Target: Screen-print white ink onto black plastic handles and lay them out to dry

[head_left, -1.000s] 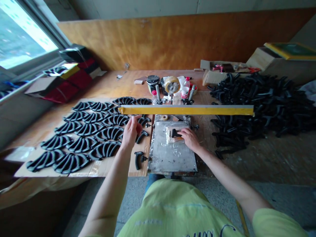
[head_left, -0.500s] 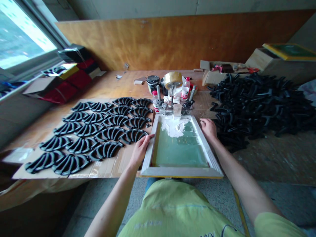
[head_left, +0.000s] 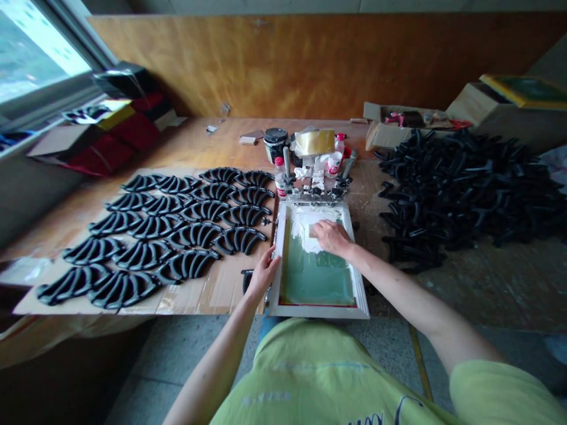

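A screen-printing frame [head_left: 319, 310] with green mesh lies in front of me, hinged to metal clamps [head_left: 313, 196] at its far end. White ink [head_left: 305, 221] is spread over the mesh's far part. My left hand [head_left: 264, 273] grips the frame's left rail. Over the ink, my right hand [head_left: 331, 237] is closed on a small pale squeegee [head_left: 313, 230], mostly covered by the fingers. Beside my left hand, a black curved piece [head_left: 247, 280] partly shows at the frame's left side.
Rows of black curved pieces [head_left: 146, 254] lie on cardboard at left. A big heap of similar pieces [head_left: 469, 195] covers the right side. Behind the clamps stand a black tub [head_left: 275, 144], a tape roll [head_left: 315, 142] and red-capped bottles [head_left: 279, 177].
The frame has come down from a raised position. My right hand has left its right rail and taken hold of the squeegee on the ink. My left hand stays at the left rail.
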### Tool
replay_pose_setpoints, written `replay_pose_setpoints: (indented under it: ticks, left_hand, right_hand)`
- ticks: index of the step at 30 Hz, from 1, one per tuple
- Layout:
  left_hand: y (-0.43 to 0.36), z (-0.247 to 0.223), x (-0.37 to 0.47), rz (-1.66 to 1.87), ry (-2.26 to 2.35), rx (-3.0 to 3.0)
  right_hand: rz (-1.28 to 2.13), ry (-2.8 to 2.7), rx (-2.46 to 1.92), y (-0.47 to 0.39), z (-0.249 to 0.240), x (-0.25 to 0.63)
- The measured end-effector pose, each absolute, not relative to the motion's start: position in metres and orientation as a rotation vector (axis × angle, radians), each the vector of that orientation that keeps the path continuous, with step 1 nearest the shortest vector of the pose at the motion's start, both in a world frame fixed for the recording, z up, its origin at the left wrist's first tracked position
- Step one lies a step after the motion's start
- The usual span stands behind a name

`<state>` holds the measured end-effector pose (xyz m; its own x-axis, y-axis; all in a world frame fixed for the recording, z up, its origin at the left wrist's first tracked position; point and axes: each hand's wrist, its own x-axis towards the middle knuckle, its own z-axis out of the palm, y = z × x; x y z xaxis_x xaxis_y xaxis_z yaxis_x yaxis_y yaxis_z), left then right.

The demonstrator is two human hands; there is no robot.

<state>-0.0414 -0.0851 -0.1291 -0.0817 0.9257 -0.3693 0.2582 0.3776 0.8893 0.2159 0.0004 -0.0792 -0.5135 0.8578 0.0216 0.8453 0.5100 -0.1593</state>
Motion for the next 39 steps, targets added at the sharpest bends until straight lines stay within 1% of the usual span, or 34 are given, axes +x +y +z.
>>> replay_pose_setpoints:
  ticks: [3,5,7,11,15,18,22,26,28,30,33,35,37,39]
  left_hand:
    - [-0.085,-0.128,-0.041,0.787,1.564,1.097]
    - [-0.085,-0.127,-0.041,0.793,1.547,1.1]
    - [-0.085,-0.126,-0.041,0.805,1.524,1.084]
    - [-0.086,-0.124,-0.041,0.815,1.497,1.046]
    - [-0.086,-0.12,-0.039,0.816,1.491,1.005]
    - [-0.085,-0.106,-0.038,0.805,1.46,0.983]
    - [-0.082,-0.069,-0.039,0.817,1.45,1.012]
    - [-0.068,-0.027,-0.033,0.989,1.45,1.077]
    - [-0.053,-0.01,-0.025,1.132,1.379,1.069]
    - [-0.035,0.004,-0.016,1.272,1.271,1.05]
    - [-0.012,0.016,-0.004,1.346,1.184,1.035]
    - [-0.008,0.012,0.003,1.371,1.189,0.981]
    - [-0.019,-0.002,0.011,1.386,1.215,0.885]
    - [-0.041,-0.026,0.022,1.208,1.227,0.779]
  right_hand:
    - [0.24,-2.764,-1.181,-0.02,-0.075,0.224]
    - [0.312,-2.761,-1.06,-0.018,-0.07,0.229]
    - [0.342,-2.697,-1.075,-0.009,-0.067,0.231]
    - [0.199,-2.583,-1.224,-0.01,-0.077,0.224]
    - [0.248,-2.612,-1.098,-0.028,-0.085,0.224]
    - [0.33,-2.481,-1.208,-0.012,-0.076,0.222]
    - [0.319,-2.24,-1.476,0.046,-0.057,0.224]
    - [0.225,-1.972,-1.645,0.086,-0.048,0.269]
    - [0.21,-1.794,-1.761,0.086,-0.055,0.301]
    - [0.277,-1.686,-1.899,0.074,-0.072,0.323]
    - [0.454,-1.762,-1.923,0.041,-0.107,0.32]
    - [0.543,-1.98,-1.748,0.019,-0.126,0.301]
    - [0.523,-2.179,-1.583,0.001,-0.134,0.277]
    - [0.435,-2.23,-1.542,-0.016,-0.13,0.254]
